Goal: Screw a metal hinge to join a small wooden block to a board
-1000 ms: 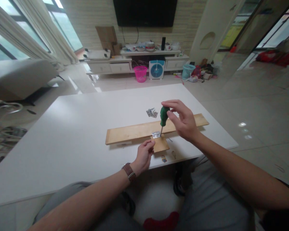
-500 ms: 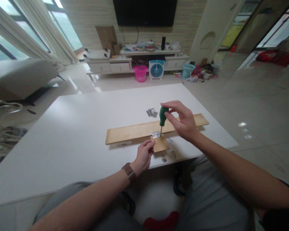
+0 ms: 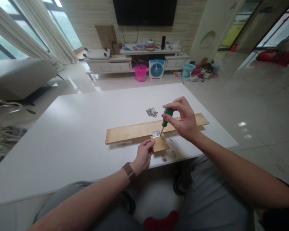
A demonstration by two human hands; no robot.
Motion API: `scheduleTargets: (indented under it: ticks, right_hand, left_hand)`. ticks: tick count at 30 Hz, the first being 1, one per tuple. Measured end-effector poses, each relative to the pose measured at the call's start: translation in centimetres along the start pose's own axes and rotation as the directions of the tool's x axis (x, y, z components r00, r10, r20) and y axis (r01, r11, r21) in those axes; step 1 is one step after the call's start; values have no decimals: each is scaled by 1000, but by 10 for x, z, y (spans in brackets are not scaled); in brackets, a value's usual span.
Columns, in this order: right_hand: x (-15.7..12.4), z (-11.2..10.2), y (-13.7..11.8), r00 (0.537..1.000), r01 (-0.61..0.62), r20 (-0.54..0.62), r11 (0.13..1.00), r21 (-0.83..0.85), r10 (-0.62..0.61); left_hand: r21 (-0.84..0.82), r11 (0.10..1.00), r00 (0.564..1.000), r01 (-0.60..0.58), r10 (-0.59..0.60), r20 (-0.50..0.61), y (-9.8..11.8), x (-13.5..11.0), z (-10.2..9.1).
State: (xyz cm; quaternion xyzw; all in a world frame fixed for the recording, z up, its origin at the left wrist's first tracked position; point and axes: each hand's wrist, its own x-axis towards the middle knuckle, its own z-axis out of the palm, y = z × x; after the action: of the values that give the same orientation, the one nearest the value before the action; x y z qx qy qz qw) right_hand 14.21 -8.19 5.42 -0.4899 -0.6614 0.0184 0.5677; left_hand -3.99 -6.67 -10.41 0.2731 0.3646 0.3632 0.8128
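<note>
My right hand is closed on the green handle of a screwdriver. The tool leans to the right, its tip down at the right end of a metal hinge. That hinge spans a long wooden plank and a small wooden board. With thumb and fingers, my left hand grips the small board's left edge. Whether a screw sits under the tip is too small to tell. Beyond the plank lie several loose metal hinges.
The white table carries the work, and its near edge runs just in front of my legs. A thin dark piece lies right of the small board. Stickers mark the near edge. A fan and a pink basket stand beyond.
The screwdriver's handle has tilted over to the right, and my right hand has shifted slightly with it. My left hand and the boards stay where they were.
</note>
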Motion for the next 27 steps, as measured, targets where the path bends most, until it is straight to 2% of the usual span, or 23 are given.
scheduleTargets:
  ticks: [5,12,18,23,27]
  right_hand:
    - [-1,-2,0,996,0,94,999,36,-3]
    - [0,0,0,1000,3,26,1000,8,-3]
    - [0,-1,0,996,4,84,999,33,-7]
    - [1,0,0,999,22,31,999,35,-23]
    - [0,-1,0,998,15,65,998,54,-18]
  left_hand:
    - [-5,1000,1000,5,-5,6,0,1,0]
    - [-1,1000,1000,10,-10,5,0,1,0]
    - [-3,1000,1000,11,-11,-6,-2,2,-1]
    - [-13,1000,1000,8,-8,-3,-1,1,0]
    - [-17,1000,1000,16,-16,-2,0,0,0]
